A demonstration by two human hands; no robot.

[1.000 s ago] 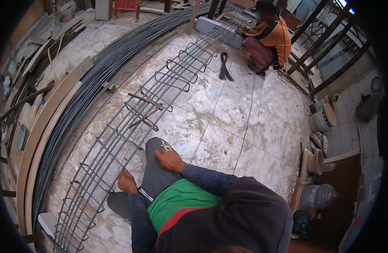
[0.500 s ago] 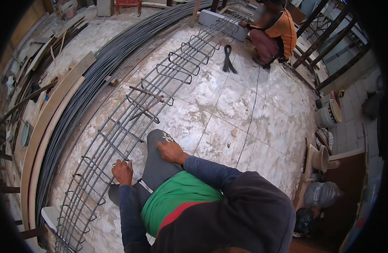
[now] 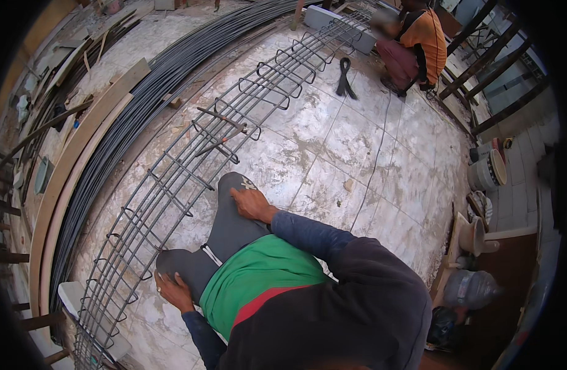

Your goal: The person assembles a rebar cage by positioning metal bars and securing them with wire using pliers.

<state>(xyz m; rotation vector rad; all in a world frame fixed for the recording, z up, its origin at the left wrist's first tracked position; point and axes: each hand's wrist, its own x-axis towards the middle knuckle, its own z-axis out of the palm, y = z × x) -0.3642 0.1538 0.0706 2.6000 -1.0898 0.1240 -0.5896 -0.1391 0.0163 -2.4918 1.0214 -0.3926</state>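
Right hand: my right hand (image 3: pixel 251 203) lies flat, fingers spread, on my right knee (image 3: pixel 234 185), gripping nothing.
Left hand: my left hand (image 3: pixel 172 290) rests open on my left knee (image 3: pixel 175 262).
Beside me: a long rebar cage (image 3: pixel 191 166) lies on the tiled floor (image 3: pixel 332 154), just left of my knees.

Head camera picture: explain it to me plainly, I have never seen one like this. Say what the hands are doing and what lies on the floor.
The camera sits on a person's head and looks down, so straight things bend near the rim. The left hand rests on one grey-clad knee, the right hand on the other; neither holds anything. Beside the knees a long steel rebar cage lies on the tiled floor, with a bundle of loose bars and wooden planks further left. At the cage's far end another person in orange crouches.
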